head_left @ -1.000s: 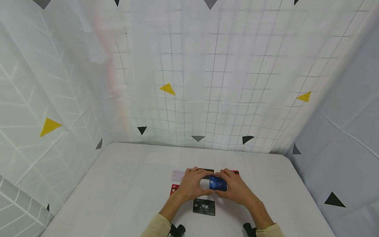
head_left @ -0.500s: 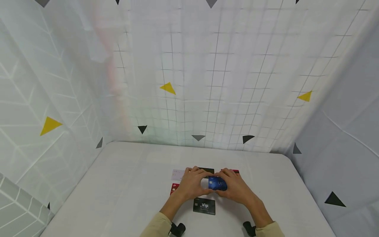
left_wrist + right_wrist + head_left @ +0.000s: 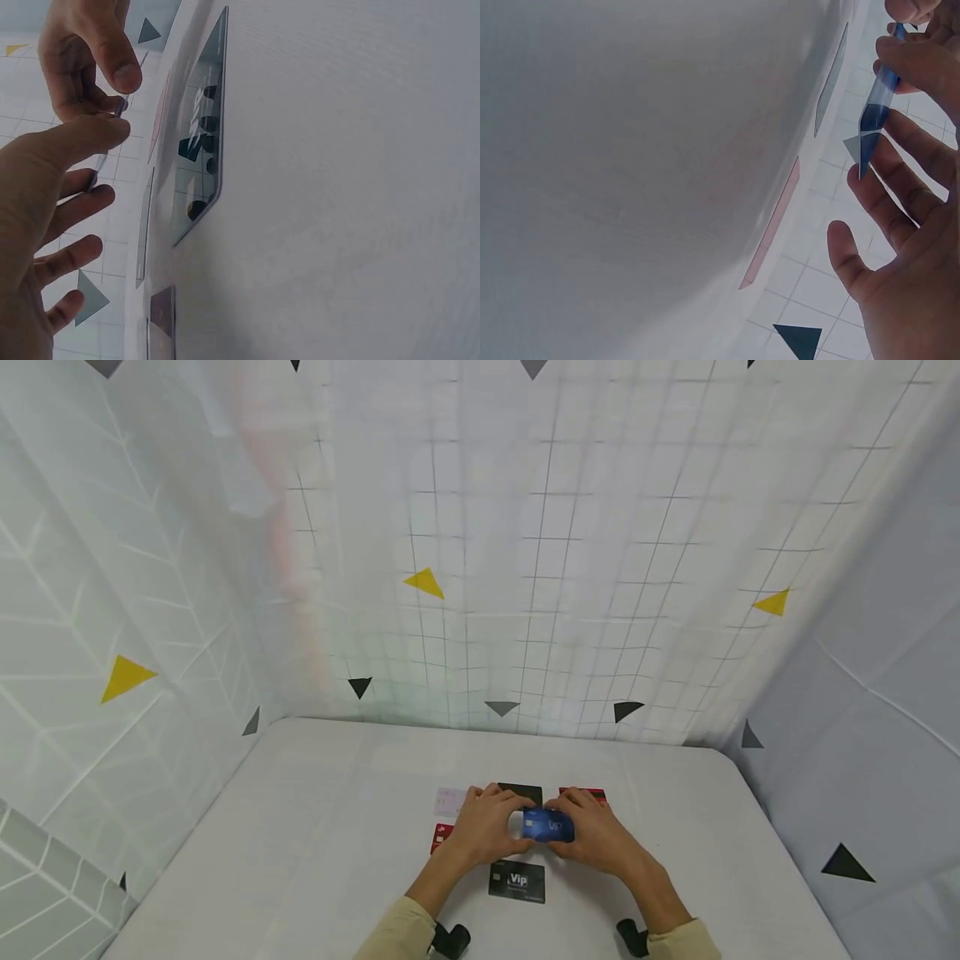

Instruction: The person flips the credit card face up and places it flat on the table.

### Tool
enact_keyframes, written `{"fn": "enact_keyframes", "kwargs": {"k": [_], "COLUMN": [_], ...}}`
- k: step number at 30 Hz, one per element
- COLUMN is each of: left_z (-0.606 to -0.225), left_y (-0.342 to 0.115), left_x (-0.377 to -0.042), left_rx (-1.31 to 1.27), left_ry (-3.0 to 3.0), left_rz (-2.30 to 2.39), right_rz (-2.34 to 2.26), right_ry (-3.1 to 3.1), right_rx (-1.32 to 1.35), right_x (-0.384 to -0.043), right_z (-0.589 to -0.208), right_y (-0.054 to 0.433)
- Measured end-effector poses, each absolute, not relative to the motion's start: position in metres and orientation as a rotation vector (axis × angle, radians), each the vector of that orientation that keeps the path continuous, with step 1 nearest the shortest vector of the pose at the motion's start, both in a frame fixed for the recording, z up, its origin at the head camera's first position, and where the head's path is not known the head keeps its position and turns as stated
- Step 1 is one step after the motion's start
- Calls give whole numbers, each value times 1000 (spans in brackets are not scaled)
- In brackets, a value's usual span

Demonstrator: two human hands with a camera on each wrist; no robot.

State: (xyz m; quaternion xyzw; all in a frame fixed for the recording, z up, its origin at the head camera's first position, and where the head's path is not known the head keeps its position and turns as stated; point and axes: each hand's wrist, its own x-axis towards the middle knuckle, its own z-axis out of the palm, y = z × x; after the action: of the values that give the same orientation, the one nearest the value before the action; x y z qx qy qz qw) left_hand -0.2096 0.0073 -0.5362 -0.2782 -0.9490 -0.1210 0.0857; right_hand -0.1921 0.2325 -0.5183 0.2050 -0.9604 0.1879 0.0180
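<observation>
A blue bank card [image 3: 549, 825] is held between my two hands above the white table, its face turned toward the head camera. My left hand [image 3: 483, 827] grips the card's left part, thumb below and forefinger above. My right hand [image 3: 597, 832] pinches the right part the same way, thumbs and forefingers close together. In the right wrist view the blue card [image 3: 877, 112] appears almost edge-on, with the right hand's other fingers spread behind it. Just nearer the body lies a black card marked Vip [image 3: 517, 882].
Beyond the hands lie a pale lilac card [image 3: 449, 802], a dark card [image 3: 521, 792] and a red-and-black card [image 3: 592, 794]. A red card [image 3: 441, 836] is partly covered by the left hand. White curtains [image 3: 480, 543] stand behind the white table [image 3: 337, 827].
The blue card has shifted slightly left and now looks more curved, its left edge deeper between the left fingers. My left fingertips have drawn back a little to the left.
</observation>
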Motion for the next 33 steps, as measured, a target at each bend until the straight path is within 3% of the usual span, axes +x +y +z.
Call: {"fn": "enact_keyframes", "kwargs": {"k": [33], "left_z": [-543], "left_y": [20], "left_x": [-208], "left_rx": [-836], "left_ry": [-2915], "left_rz": [-254], "right_rz": [622], "right_ry": [-3134], "right_rx": [604], "right_x": [-198], "right_z": [-533], "right_y": [235]}}
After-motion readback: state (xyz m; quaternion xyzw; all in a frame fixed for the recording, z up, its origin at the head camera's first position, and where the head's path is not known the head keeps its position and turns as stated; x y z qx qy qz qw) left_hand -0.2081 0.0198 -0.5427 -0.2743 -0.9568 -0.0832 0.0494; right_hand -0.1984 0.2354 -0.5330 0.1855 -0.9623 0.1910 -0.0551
